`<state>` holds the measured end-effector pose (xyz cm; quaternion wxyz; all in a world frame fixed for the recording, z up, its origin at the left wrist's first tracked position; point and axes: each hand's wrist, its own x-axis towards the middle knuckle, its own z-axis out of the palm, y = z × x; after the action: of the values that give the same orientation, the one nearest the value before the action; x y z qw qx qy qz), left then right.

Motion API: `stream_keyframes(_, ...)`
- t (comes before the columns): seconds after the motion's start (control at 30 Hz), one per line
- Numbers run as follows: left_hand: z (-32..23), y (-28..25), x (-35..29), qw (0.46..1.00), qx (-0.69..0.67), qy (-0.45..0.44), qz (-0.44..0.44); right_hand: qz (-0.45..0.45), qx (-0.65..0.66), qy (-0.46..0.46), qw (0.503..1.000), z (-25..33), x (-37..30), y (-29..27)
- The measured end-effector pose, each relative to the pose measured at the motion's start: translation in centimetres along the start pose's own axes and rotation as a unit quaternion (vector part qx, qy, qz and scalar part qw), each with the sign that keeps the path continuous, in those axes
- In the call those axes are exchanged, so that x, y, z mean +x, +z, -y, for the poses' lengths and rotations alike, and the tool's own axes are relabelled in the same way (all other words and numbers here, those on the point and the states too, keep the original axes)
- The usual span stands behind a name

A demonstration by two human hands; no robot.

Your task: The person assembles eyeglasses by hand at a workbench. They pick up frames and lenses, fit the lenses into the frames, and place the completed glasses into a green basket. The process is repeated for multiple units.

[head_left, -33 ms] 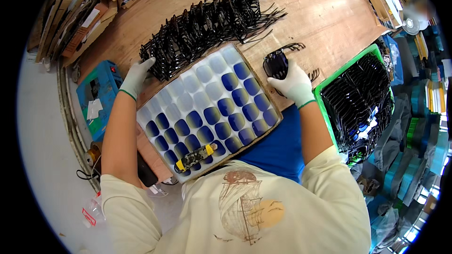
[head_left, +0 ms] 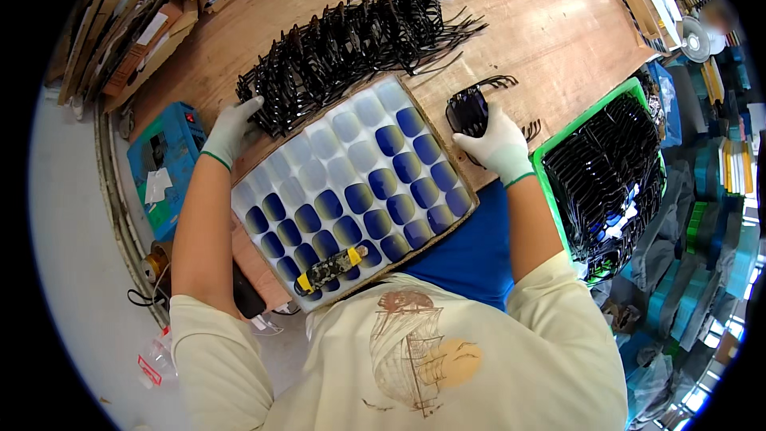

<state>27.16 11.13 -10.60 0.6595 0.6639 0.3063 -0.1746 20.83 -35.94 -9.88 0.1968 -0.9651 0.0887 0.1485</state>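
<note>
My gloved right hand (head_left: 500, 142) is closed around a small stack of black eyeglass frames (head_left: 467, 111), with their temple arms sticking out towards the back. My left hand (head_left: 231, 129), also gloved, grips the near left end of a long row of black eyeglass frames (head_left: 343, 48) on the table; some of its fingers are hidden among them. Between my arms lies a tray (head_left: 471, 213) with rows of blue-to-yellow gradient lenses (head_left: 358, 197). Paler, clear-looking lens pockets (head_left: 298, 148) fill its far part. A yellow-and-dark tool with a patterned handle (head_left: 329, 269) rests on the tray's near edge.
At the right, a green basket (head_left: 560, 205) is full of black eyeglass frames. A blue box-shaped device (head_left: 165, 161) stands left of my left arm. Flattened cardboard (head_left: 132, 40) is stacked at the far left. The wooden table (head_left: 550, 24) extends behind the row.
</note>
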Motion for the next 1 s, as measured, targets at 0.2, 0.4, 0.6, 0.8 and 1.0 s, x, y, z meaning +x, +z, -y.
stream_keyframes(0.2, 2.9, -4.0, 1.7, 0.989, -0.115, 0.078, -0.057, -0.163, -0.031, -0.202, 0.965, 4.0, -1.6, 0.4)
stream_keyframes(0.4, -0.6, -0.3, -9.0, 0.946, -0.155, 0.265, -0.102, -0.048, -0.116, -0.283, 0.951, 11.7, -3.6, 2.9)
stream_keyframes(0.6, 5.8, 3.9, -22.9, 0.930, 0.141, 0.337, -0.051, -0.034, -0.091, -0.366, 0.925, 10.4, -3.6, 2.9)
stream_keyframes(0.8, 11.1, 6.1, -30.4, 0.955, 0.031, 0.292, 0.039, -0.008, 0.234, -0.500, 0.834, 10.5, -16.0, 1.1)
stream_keyframes(1.0, 11.0, 8.9, -32.7, 0.904, 0.193, 0.374, 0.076, -0.087, 0.405, -0.415, 0.810, 11.7, -22.6, 1.7)
